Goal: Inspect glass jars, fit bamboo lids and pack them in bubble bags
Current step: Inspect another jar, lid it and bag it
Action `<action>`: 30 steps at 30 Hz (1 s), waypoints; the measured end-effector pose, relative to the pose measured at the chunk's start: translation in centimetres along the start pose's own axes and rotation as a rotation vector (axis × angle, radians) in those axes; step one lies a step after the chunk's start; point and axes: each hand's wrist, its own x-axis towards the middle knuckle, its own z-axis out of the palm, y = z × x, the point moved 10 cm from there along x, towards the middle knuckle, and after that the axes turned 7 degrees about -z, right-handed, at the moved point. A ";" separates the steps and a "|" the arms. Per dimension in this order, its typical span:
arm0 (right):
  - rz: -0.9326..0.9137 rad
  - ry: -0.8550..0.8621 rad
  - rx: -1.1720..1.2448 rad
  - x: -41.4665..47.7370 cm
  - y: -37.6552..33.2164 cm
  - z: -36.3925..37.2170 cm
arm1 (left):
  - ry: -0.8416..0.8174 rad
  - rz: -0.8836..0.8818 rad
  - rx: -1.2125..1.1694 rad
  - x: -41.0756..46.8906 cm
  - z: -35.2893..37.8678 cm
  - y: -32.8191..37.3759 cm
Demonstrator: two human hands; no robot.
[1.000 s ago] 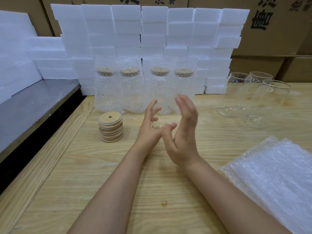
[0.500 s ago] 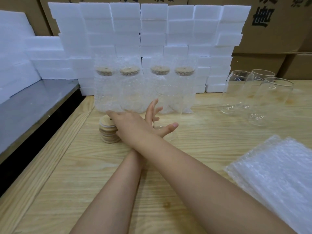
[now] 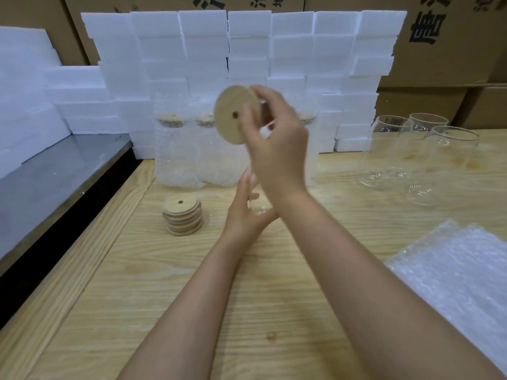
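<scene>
My right hand (image 3: pixel 277 149) pinches a round bamboo lid (image 3: pixel 231 116) with a small hole, raised and tilted on edge above the table. Below it my left hand (image 3: pixel 241 215) curls round the base of a clear glass jar (image 3: pixel 263 212) standing on the wooden table (image 3: pixel 164 297); most of that jar is hidden behind my right hand. A stack of several bamboo lids (image 3: pixel 182 215) sits just left of my left hand. Several jars in bubble bags (image 3: pixel 175 154), lids on, stand in a row behind.
Three empty glass jars (image 3: pixel 444 160) stand at the right rear. A pile of flat bubble bags (image 3: pixel 466 270) lies at the right front. White foam blocks (image 3: pixel 247 45) form a wall at the back, with cardboard boxes (image 3: pixel 452 37) behind. A grey metal surface (image 3: pixel 55 171) borders the table's left.
My right hand reached across to the lid stack, took one lid and lifted it up over the jar. My left hand stayed at the jar's base.
</scene>
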 end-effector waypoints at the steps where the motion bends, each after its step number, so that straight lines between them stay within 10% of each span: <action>1: 0.060 -0.007 -0.002 0.5 1.1 -0.5 | -0.023 -0.008 -0.013 -0.2 0.1 0.0; 17: 0.552 -0.213 -0.102 -0.7 11.6 -1.1 | -0.032 -0.034 -0.053 -0.8 -0.1 0.2; 30: 0.270 -0.362 -0.051 -1.9 9.3 -0.2 | -0.032 -0.027 -0.013 -0.9 0.0 0.3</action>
